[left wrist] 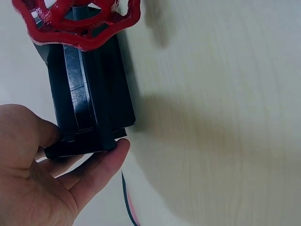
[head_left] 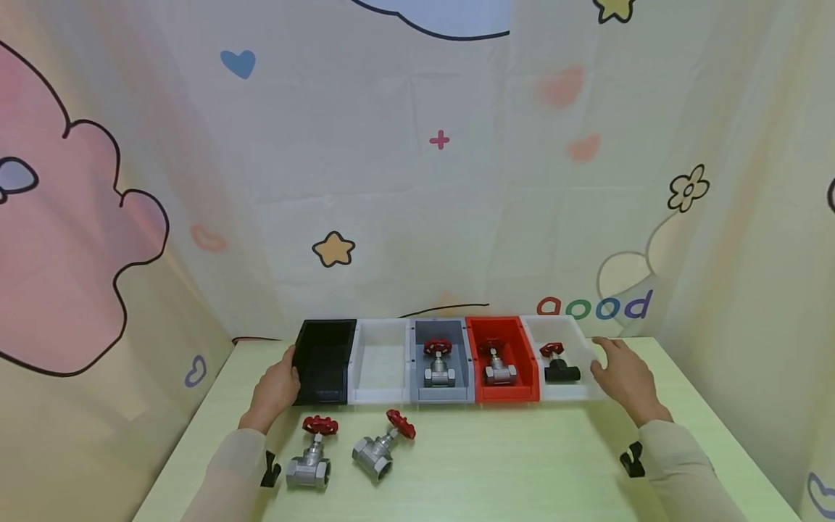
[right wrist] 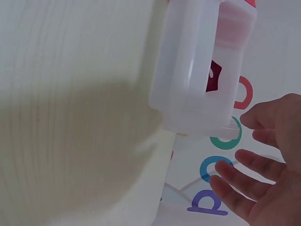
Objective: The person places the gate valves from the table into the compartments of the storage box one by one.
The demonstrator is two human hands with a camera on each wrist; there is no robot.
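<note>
A row of joined storage bins stands at the back of the table: black (head_left: 321, 362), white (head_left: 381, 359), grey (head_left: 443, 395), red (head_left: 507, 394) and another white bin (head_left: 561, 330). My left hand (head_left: 274, 388) grips the outer side of the black bin (left wrist: 89, 94), thumb on one face and fingers on the other. At the opposite end, my right hand (head_left: 626, 377) is beside the white bin (right wrist: 188, 84), its fingers (right wrist: 240, 181) spread and loosely bent. A gate valve with a red handwheel lies in the grey bin (head_left: 439, 366), and another in the red bin (head_left: 499, 370).
The right white bin contains a black-bodied valve (head_left: 561, 370) with a red handwheel. Two metal gate valves lie in front of the row, one at left (head_left: 309, 464) and one tilted (head_left: 378, 453). A printed curtain (head_left: 391, 181) hangs close behind the table (head_left: 509, 464).
</note>
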